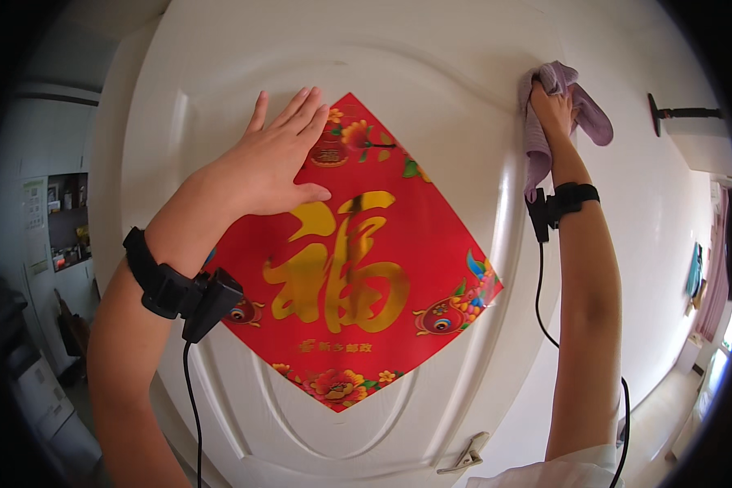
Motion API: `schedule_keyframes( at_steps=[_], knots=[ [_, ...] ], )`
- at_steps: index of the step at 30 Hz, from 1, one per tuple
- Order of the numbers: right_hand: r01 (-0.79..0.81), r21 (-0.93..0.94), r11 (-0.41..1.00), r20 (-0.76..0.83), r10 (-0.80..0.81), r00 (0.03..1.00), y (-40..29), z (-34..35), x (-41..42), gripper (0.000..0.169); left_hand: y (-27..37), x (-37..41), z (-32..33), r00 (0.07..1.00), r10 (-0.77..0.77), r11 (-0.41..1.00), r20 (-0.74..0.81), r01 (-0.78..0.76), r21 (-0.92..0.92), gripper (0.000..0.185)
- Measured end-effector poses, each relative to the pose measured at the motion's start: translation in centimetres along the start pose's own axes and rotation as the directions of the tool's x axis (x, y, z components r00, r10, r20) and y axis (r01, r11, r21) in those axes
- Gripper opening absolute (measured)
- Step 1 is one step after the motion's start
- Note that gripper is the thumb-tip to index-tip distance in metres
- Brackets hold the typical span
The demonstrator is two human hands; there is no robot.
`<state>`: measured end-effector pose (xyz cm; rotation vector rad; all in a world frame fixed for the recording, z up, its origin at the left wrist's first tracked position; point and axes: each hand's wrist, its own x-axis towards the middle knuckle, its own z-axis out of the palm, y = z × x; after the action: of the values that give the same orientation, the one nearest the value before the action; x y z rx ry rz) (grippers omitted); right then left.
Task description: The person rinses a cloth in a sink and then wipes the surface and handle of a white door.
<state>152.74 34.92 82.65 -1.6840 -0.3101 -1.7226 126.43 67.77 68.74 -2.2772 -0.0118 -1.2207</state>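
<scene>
A white moulded door panel (219, 134) fills the middle of the view. On it hangs a red diamond-shaped paper poster (427, 244) with a large gold character, flowers and fish. My left hand (280, 152) lies flat over the poster's upper left edge, fingers spread and holding nothing. Up at the door's right edge, my right hand (552, 113) grips a bunched mauve cloth (538, 137) against the surface. Part of the cloth hangs below the hand, and another fold sticks out to the right.
A metal door handle (466, 454) juts out at the lower right. Black cables (187, 390) trail from the wrist-worn devices. Shelves (70, 213) and cabinets stand at the left. A dark-handled object (677, 114) projects at the right, near the white wall (646, 183).
</scene>
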Motion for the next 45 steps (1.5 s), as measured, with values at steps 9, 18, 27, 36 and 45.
schedule_keyframes(
  at_steps=[9, 18, 27, 36, 45],
  knots=[
    [0.321, -0.253, 0.912, 0.182, -0.281, 0.942, -14.6, 2.4, -2.9, 0.065, -3.5, -3.3, 0.5, 0.999, -0.048, 0.999, 0.01, 0.048, -0.024, 0.1],
    [0.282, -0.041, 0.958, 0.132, -0.275, 0.952, -26.2, 7.5, -5.0, 0.066, -9.7, -7.5, 1.9, 0.987, 0.131, 0.991, -0.098, -0.134, -0.027, 0.095],
    [0.336, 0.087, 0.938, -0.056, -0.332, 0.941, -37.3, 9.5, -13.0, 0.067, -16.8, -12.0, 2.1, 0.975, 0.192, 0.972, -0.116, -0.205, -0.115, 0.096],
    [0.645, 0.268, 0.716, -0.114, -0.641, 0.759, -42.3, 9.0, -20.9, 0.068, -21.6, -15.7, 3.9, 0.986, 0.106, 0.961, -0.132, -0.136, -0.242, 0.1],
    [0.599, 0.494, 0.629, 0.048, -0.708, 0.704, -43.1, 6.0, -30.1, 0.071, -23.3, -19.8, 7.5, 0.949, -0.071, 0.959, -0.308, -0.02, -0.282, 0.111]
  ],
)
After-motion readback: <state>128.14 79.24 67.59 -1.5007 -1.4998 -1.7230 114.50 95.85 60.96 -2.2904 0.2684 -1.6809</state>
